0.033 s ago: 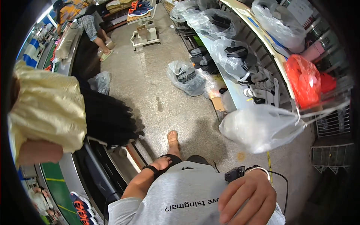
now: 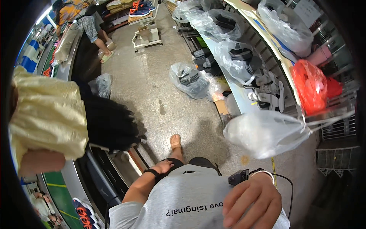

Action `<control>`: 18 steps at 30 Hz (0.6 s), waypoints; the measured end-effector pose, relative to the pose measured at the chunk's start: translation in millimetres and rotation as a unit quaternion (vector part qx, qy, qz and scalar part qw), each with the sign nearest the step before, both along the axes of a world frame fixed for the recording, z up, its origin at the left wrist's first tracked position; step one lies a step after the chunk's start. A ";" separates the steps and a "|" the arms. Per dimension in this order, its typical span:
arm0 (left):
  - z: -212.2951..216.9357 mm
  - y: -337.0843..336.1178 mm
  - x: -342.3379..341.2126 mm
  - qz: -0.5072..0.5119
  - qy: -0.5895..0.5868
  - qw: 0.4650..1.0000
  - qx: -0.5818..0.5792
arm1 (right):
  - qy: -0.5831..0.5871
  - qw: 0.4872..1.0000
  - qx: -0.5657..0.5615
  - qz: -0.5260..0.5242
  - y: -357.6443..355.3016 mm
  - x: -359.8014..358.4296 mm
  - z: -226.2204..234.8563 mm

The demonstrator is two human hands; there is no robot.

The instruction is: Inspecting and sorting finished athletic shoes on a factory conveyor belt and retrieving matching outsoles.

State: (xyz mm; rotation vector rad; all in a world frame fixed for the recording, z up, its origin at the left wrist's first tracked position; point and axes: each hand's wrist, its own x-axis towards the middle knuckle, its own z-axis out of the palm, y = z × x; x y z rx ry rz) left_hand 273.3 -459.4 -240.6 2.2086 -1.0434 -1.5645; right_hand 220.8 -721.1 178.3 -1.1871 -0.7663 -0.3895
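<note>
Clear plastic bag (image 2: 267, 131) hangs right, near; red bag (image 2: 310, 89) sits above it on the shelf; grey bag (image 2: 188, 80) lies on the floor, centre.

A speckled grey stone floor (image 2: 152, 87) ran down the middle of the workshop. Along the right stood a long shelf (image 2: 267, 42) hung with clear plastic bags (image 2: 263, 131) and one red bag (image 2: 310, 89). A conveyor line (image 2: 65, 42) curved along the left under bright light.
</note>
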 end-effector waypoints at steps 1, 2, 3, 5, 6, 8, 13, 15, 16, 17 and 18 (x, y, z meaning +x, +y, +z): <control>5.0 2.5 12.0 0.001 0.018 1.000 0.007 | -0.003 0.999 -0.015 0.030 -8.1 21.3 -0.1; -5.0 11.9 22.3 0.021 0.035 0.999 -0.001 | -0.008 0.998 -0.028 0.061 -11.2 41.1 0.3; -16.2 13.4 35.3 0.033 0.050 0.998 -0.011 | -0.007 0.998 -0.028 0.054 -13.8 57.3 -0.7; -26.6 14.0 54.5 0.047 0.055 0.997 -0.018 | 0.030 0.999 0.010 0.009 -18.7 84.9 -6.2; -28.4 12.3 63.6 0.068 0.059 0.996 -0.024 | 0.033 0.999 0.011 0.002 -24.0 97.6 -12.6; -25.0 6.3 84.0 0.074 0.068 0.995 -0.014 | -0.015 1.000 0.017 -0.009 -37.3 123.6 -29.5; -41.7 1.8 139.8 0.069 0.070 0.995 -0.029 | -0.011 0.993 0.002 0.115 -89.2 212.8 -48.1; -26.3 -16.2 165.1 0.097 0.075 0.992 0.018 | 0.064 0.989 0.007 0.135 -114.5 245.9 -68.4; -16.1 -29.2 185.2 0.089 0.077 0.993 0.033 | 0.095 0.986 -0.001 0.141 -130.6 268.1 -84.0; -5.0 -40.7 202.5 0.085 0.080 0.992 0.051 | 0.200 0.974 -0.075 0.082 -147.4 287.0 -99.6; -7.5 -43.0 210.1 0.098 0.080 0.990 0.057 | 0.296 0.943 -0.149 0.034 -162.3 308.8 -118.4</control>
